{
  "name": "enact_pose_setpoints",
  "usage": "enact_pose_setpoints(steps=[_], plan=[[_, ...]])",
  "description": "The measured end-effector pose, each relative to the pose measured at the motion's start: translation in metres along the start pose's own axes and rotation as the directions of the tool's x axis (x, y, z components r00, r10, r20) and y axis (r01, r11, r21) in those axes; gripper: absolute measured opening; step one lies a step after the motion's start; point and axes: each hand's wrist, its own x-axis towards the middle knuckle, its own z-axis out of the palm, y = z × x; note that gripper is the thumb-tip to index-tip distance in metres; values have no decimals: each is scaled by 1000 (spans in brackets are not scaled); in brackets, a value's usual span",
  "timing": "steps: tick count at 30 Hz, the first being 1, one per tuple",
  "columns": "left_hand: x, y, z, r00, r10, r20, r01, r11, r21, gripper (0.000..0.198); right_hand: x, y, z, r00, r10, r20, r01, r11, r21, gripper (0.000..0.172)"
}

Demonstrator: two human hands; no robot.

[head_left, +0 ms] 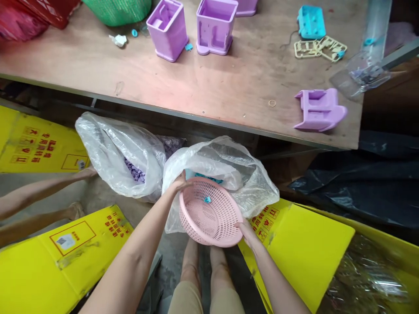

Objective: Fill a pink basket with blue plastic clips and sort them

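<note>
Hands: our left hand point(180, 182) and right hand point(245, 230) each grip one pink basket point(209, 213); two bags point(225, 170).

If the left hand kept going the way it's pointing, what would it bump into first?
Probably the clear plastic bag. The left hand grips the far rim of the pink basket and points into the bag's open mouth, toward the teal pieces inside; depth is hard to judge.

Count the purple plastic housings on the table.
4: two upright side by side at the far edge, one cut off by the frame's top, one tipped over near the front right. More may lie out of view.
</note>
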Motion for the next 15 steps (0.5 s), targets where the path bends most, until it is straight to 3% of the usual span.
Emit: enact_pose_setpoints(steps=[2, 4, 6, 8, 10, 12, 13, 15], plan=[[-16, -12, 11, 990, -101, 95, 89, 989, 119, 73, 0, -6, -1, 998, -48, 28, 49, 997, -56, 66], [-32, -26, 17, 975, -155, 162, 122, 973, 195, 57, 1, -19, -3, 1000, -8, 8, 9, 975, -221, 60], [-47, -40, 19, 971, -166, 171, 125, 966, 228, 47, 6, -39, -1, 998, -20, -61, -7, 907, -421, 53], [-61, -51, 17, 979, -146, 139, 108, 962, 251, 41, 15, -63, 6, 986, -152, -68, 89, 824, -560, 48], [-70, -60, 16, 985, -115, 128, 75, 956, 282, 41, 30, -86, 20, 949, -301, 98, 296, 734, -612, 46], [-76, -66, 15, 985, -96, 145, 46, 947, 317, 45, 51, -102, 35, 875, -348, 337, 485, 649, -586, 46], [-76, -67, 15, 983, -92, 161, 34, 943, 331, 47, 62, -106, 39, 853, -347, 389, 520, 629, -578, 47], [-74, -69, 15, 975, -98, 200, 22, 935, 353, 52, 84, -106, 41, 892, -316, 323, 451, 656, -605, 48]])
